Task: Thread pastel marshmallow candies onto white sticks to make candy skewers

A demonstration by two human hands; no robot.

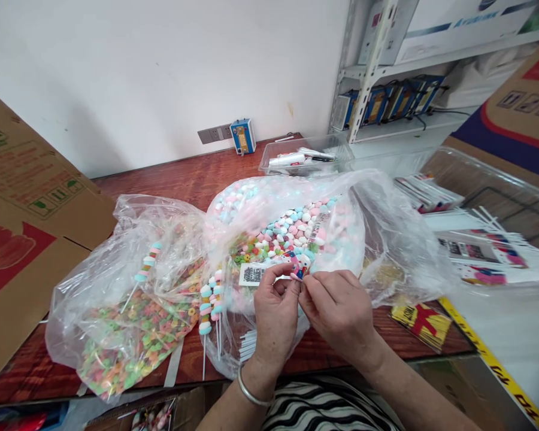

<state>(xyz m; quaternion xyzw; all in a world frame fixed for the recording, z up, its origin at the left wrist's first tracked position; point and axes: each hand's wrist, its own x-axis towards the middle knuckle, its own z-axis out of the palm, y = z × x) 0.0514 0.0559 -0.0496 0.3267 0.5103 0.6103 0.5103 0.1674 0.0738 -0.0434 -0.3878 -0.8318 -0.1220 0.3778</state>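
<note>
My left hand (276, 311) and my right hand (339, 308) meet at the table's front, fingers pinched together on a small clear packet with a printed card and a colourful candy piece (296, 266). The left wrist wears a silver bangle. Just behind the hands lies an open plastic bag of pink, white and blue candies (291, 230). Several finished candy sticks (209, 299) with stacked pastel rings lean against the bags left of my left hand. One more candy stick (146, 269) rests on the left bag.
A second plastic bag of multicoloured ring candies (130, 335) lies at the left. A cardboard box (22, 239) stands at the far left. A clear tray (305, 158) sits at the back. At the right, a clear bin with printed cards (480, 251). Shelving (386, 90) rises behind.
</note>
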